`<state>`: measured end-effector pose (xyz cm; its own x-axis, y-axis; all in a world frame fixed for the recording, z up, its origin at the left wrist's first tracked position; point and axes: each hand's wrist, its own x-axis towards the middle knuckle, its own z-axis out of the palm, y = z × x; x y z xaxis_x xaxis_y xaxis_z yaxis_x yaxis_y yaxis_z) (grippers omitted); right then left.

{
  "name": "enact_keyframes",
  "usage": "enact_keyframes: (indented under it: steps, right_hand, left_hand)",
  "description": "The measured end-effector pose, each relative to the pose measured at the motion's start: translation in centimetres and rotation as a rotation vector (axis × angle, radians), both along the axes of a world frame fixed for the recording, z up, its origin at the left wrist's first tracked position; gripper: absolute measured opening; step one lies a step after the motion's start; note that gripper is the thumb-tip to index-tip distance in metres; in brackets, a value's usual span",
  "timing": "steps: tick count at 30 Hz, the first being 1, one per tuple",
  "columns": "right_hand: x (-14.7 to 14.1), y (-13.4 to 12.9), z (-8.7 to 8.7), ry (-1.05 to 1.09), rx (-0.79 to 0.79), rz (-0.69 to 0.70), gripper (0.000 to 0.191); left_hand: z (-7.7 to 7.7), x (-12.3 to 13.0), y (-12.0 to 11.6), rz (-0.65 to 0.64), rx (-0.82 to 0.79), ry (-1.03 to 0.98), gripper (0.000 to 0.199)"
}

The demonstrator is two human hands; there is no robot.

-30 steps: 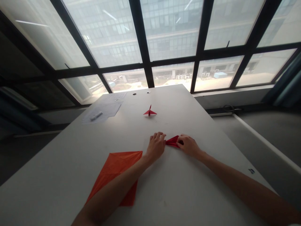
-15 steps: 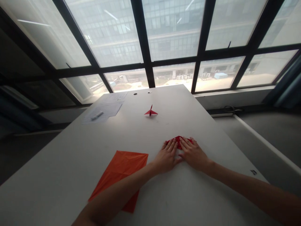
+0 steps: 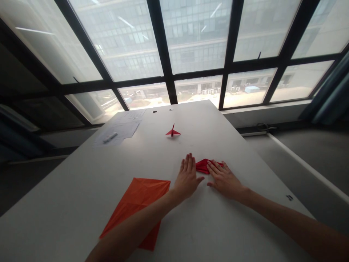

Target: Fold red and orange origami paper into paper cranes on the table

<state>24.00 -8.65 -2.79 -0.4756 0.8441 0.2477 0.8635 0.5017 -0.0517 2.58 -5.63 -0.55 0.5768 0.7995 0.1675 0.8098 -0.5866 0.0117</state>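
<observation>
- Left hand (image 3: pixel 187 180): grip open, flat, just beside one folded red paper (image 3: pixel 204 166).
- Right hand (image 3: pixel 225 182): grip open, fingers resting on it.
- One red paper crane (image 3: pixel 172 131) stood at 12 o'clock, one orange sheet (image 3: pixel 141 193) lay at 7 (no readable writing).

Nothing could be read — the sheets of paper (image 3: pixel 120 131) on the table (image 3: pixel 231 153) and a small dark mark (image 3: pixel 289 197) were too blurred.

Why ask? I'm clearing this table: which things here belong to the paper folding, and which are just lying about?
Belong to the folding:
left hand
right hand
folded red paper
orange paper sheet
red origami crane

Just lying about:
printed paper sheets
white stick, perhaps a marker
</observation>
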Motion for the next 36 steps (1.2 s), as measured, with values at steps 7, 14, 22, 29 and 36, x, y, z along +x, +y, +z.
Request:
enact_keyframes:
  steps: [7, 14, 22, 29, 36]
  right_hand:
    - [2.1, -0.9, -0.3, 0.027, -0.064, 0.056, 0.071]
    - [3.7, 0.4, 1.5, 0.235, 0.002, -0.175, 0.045]
    - [-0.5, 5.8, 2.0, 0.379, -0.149, -0.212, 0.04]
    - [-0.4, 5.6, 1.4, 0.369, -0.152, -0.157, 0.031]
    - [-0.6, 4.9, 1.4, 0.344, 0.034, -0.121, 0.024]
  left_hand:
    - [-0.5, 0.1, 0.0, -0.263, -0.126, 0.015, 0.078]
    - [0.1, 0.2, -0.1, -0.241, -0.155, 0.032, 0.076]
    - [-1.0, 0.1, 0.2, -0.223, -0.129, -0.093, 0.06]
    - [-0.5, 0.2, 2.8, -0.047, -0.102, -0.389, 0.025]
    - [-0.3, 0.1, 3.4, 0.011, -0.101, -0.453, 0.026]
